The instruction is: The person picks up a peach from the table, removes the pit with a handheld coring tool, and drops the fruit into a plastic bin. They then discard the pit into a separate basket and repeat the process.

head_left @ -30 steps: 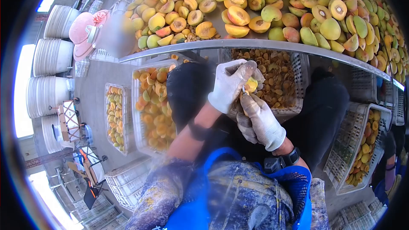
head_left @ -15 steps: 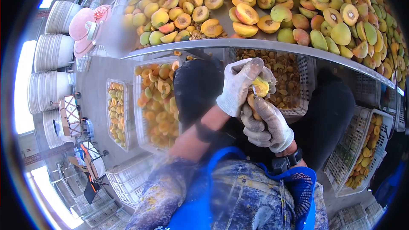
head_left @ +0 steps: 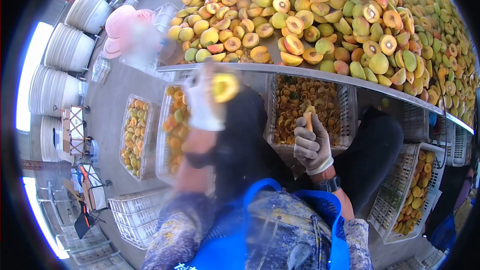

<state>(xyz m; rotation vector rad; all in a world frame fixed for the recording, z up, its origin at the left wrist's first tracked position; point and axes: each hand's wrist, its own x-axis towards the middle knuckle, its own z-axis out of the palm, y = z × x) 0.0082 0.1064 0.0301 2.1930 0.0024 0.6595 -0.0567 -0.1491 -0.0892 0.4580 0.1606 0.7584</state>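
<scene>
My left hand, in a pale glove and blurred by motion, holds a yellow fruit half with its cut face showing. It is over the inner edge of a crate of fruit halves, just below the table's metal rim. Gloved too, my right hand is closed around a small tool with a light brown handle, pointing up. Behind that hand is a white crate full of small, brownish-orange pieces. Cut fruit is heaped on the metal table beyond both hands.
Another crate of fruit halves is on the floor at the left, with stacked crates nearer me. A tilted crate of fruit is at the right. A person in a pink hat and stacked white tubs are at the upper left.
My hands have moved apart. My left hand has swung left with the yellow fruit half, while my right hand has stayed near the middle with the tool. The view has shifted slightly.
</scene>
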